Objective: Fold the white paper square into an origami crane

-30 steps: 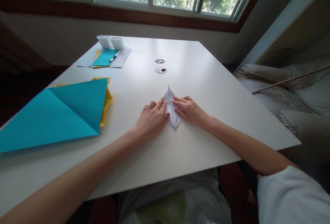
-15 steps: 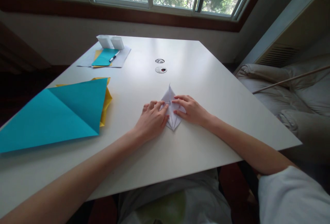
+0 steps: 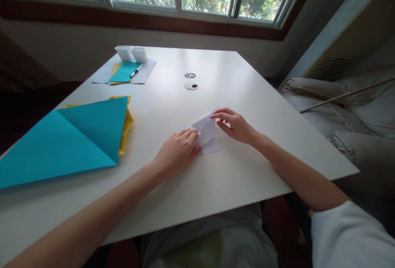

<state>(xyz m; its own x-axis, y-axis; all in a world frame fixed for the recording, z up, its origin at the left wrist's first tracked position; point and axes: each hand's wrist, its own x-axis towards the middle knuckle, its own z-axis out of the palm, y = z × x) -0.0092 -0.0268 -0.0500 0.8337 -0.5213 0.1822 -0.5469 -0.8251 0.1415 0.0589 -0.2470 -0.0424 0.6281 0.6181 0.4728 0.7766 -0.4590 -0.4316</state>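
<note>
A small white folded paper [image 3: 206,134] lies near the middle of the white table [image 3: 234,74]. My left hand [image 3: 177,150] rests flat on the paper's left part, fingers stretched out and pressing it down. My right hand [image 3: 236,126] pinches the paper's upper right corner between thumb and forefinger and holds that flap lifted off the table. Part of the paper is hidden under my left fingers.
A large blue folded sheet [image 3: 68,140] lies over a yellow sheet [image 3: 127,122] at the left. At the far left corner are more sheets, a pen [image 3: 136,70] and two white cups [image 3: 132,53]. Two round cable holes [image 3: 191,81] sit mid-table. A cushioned seat [image 3: 339,111] is at the right.
The paper was a flat kite shape pressed by both hands. Now my right hand has lifted a flap up and to the right, and the paper has opened out. My left hand slid slightly back.
</note>
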